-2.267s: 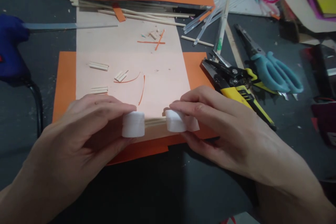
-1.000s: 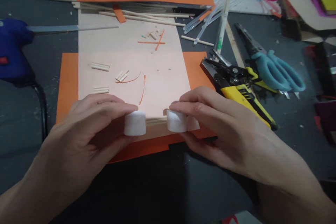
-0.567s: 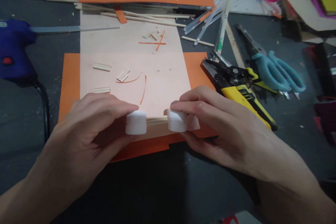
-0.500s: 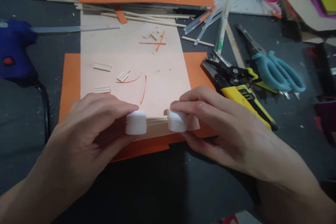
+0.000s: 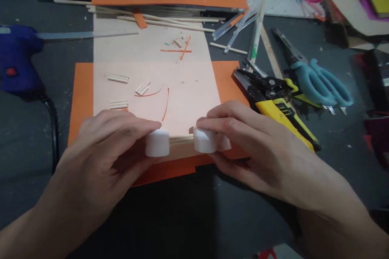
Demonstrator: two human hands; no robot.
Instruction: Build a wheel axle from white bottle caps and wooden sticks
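Observation:
Two short white cylinders stand side by side with a gap, the left white cylinder [image 5: 157,143] and the right white cylinder [image 5: 205,141]. Thin wooden sticks [image 5: 181,139] span the space between them. My left hand [image 5: 109,153] pinches the left cylinder from its outer side, thumb below and fingers above. On the other side my right hand [image 5: 252,141] grips the right cylinder in the same way. Beneath lies a pale paper sheet [image 5: 188,101] over an orange sheet [image 5: 83,89]. Whether the sticks enter the cylinders is hidden.
Wire strippers [image 5: 276,109] and blue-handled scissors [image 5: 319,77] lie on the right. At the left is a blue glue gun [image 5: 20,60] with its cord. Short cut sticks [image 5: 118,78] and orange paper strips [image 5: 165,103] are scattered on the sheet; long dowels [image 5: 170,21] lie behind.
Almost nothing differs. Both hands hold the white cylinders in the same place, and the view has shifted very slightly.

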